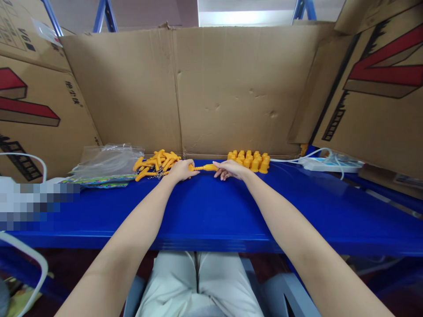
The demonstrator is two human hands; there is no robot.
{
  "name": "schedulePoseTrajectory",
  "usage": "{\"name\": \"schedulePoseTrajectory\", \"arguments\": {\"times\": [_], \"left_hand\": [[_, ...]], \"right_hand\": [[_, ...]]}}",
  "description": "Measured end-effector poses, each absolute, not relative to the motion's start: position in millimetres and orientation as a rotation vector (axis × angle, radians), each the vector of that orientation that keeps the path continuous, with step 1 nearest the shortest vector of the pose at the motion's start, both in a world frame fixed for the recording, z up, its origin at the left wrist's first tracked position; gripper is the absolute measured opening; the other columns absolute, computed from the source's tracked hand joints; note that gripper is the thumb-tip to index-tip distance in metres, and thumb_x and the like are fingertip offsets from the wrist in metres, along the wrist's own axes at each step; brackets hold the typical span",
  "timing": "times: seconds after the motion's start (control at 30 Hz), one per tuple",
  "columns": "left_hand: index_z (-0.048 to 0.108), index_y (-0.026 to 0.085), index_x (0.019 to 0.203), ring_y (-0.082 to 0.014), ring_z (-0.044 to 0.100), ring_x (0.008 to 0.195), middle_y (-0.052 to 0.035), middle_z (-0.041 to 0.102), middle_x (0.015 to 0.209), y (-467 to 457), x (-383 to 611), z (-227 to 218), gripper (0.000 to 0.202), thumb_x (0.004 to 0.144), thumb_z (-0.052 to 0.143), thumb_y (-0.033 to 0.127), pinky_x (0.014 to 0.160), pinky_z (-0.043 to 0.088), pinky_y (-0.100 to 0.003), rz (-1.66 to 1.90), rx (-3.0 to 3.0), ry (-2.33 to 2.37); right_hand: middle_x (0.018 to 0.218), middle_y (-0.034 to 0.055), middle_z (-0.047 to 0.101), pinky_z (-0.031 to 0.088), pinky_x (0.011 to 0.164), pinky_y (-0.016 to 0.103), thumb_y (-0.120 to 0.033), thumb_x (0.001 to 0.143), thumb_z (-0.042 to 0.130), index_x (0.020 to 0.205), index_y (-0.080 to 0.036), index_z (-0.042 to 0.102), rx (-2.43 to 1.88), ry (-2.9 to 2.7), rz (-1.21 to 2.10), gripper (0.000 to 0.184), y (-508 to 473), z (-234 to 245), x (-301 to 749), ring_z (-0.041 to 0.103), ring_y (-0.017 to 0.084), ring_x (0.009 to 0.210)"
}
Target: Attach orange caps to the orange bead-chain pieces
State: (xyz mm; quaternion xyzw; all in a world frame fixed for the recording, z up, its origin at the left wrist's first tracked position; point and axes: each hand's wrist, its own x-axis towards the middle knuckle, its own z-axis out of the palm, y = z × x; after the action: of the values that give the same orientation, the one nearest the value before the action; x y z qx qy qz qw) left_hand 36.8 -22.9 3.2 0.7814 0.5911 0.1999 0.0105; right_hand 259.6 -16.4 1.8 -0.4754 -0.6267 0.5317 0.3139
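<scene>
Both arms reach out over a blue table (211, 207). My left hand (180, 170) and my right hand (231, 169) are closed on the two ends of an orange plastic screw-like rod (203, 167) held level between them just above the table. A heap of orange rod-shaped parts (155, 163) with small metal chains lies left of my left hand. A cluster of several upright orange cap pieces (251, 160) stands right of my right hand, against the cardboard.
A cardboard wall (211, 88) closes off the back of the table, with printed cartons on both sides. Clear plastic bags (105, 160) and patterned cards lie at the left. A white power strip (330, 165) with cables sits at the right.
</scene>
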Motion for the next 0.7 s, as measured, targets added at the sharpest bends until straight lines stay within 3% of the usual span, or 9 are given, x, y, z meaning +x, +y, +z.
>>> {"name": "schedulePoseTrajectory", "arguments": {"times": [0.2,0.33,0.7], "left_hand": [[0.058,0.024,0.082,-0.0174,0.060,0.062,0.0028,0.062,0.060,-18.3,36.8,1.2,0.030,0.071,0.064,0.051,0.058,0.035,-0.025,0.625,2.500,1.892],[0.058,0.024,0.083,-0.0161,0.059,0.059,0.0036,0.062,0.059,-18.5,36.6,1.0,0.029,0.072,0.064,0.051,0.056,0.034,-0.024,0.610,2.489,1.885],[0.059,0.024,0.086,-0.0175,0.059,0.061,0.0016,0.063,0.063,-18.7,37.3,1.5,0.032,0.074,0.062,0.053,0.056,0.032,-0.025,0.573,2.527,1.908]], "right_hand": [[0.055,0.0076,0.066,0.040,0.034,0.017,-0.051,0.092,0.049,0.075,-0.011,0.057,-1.356,-1.633,1.400,0.044,-11.6,0.3,256.3,0.050,0.008,0.033],[0.049,0.0070,0.064,0.031,0.029,0.017,-0.050,0.092,0.049,0.071,-0.012,0.057,-1.382,-1.646,1.363,0.044,-9.6,-1.1,254.3,0.043,0.007,0.028],[0.047,0.0067,0.061,0.027,0.027,0.017,-0.052,0.093,0.044,0.070,-0.013,0.056,-1.406,-1.657,1.380,0.047,-9.2,-2.1,254.3,0.040,0.006,0.027]]}}
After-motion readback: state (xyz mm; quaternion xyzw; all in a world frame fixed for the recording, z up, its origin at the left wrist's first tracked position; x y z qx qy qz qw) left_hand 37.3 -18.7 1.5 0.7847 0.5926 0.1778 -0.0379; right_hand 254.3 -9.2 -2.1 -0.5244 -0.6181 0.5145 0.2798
